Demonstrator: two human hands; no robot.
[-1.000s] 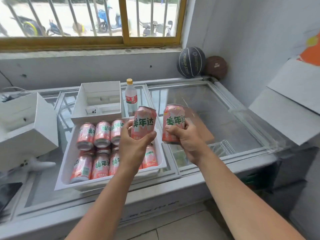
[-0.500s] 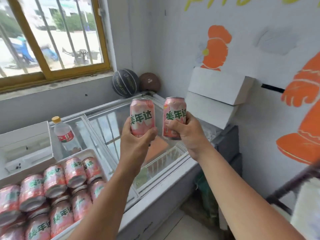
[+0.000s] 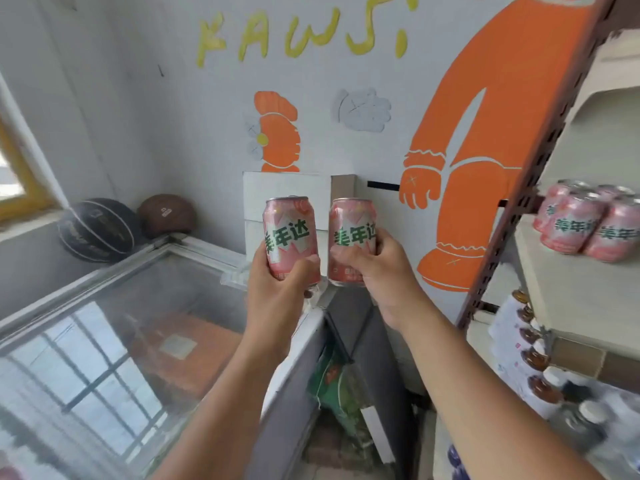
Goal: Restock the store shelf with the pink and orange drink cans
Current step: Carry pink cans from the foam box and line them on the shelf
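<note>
My left hand (image 3: 277, 292) grips a pink drink can (image 3: 289, 233) with green lettering, held upright at chest height. Beside it, my right hand (image 3: 377, 268) grips a second pink can (image 3: 352, 233), also upright, the two cans almost touching. At the right edge stands the store shelf (image 3: 568, 292), a pale board on a brown perforated upright. Several matching pink cans (image 3: 588, 223) stand in a cluster on that board. Both held cans are well left of the shelf, in front of the painted wall.
A glass-topped chest freezer (image 3: 145, 327) fills the lower left, with two basketballs (image 3: 100, 230) in the corner behind it. White boxes (image 3: 287, 192) lean against the wall behind the cans. Brown bottles (image 3: 533, 358) crowd the lower shelf level. A green bag (image 3: 336, 386) lies in the gap below.
The view has swung right, from the freezer and the tray of cans toward the shelf. Both hands have carried their cans along; the tray has left the view and the shelf has come in.
</note>
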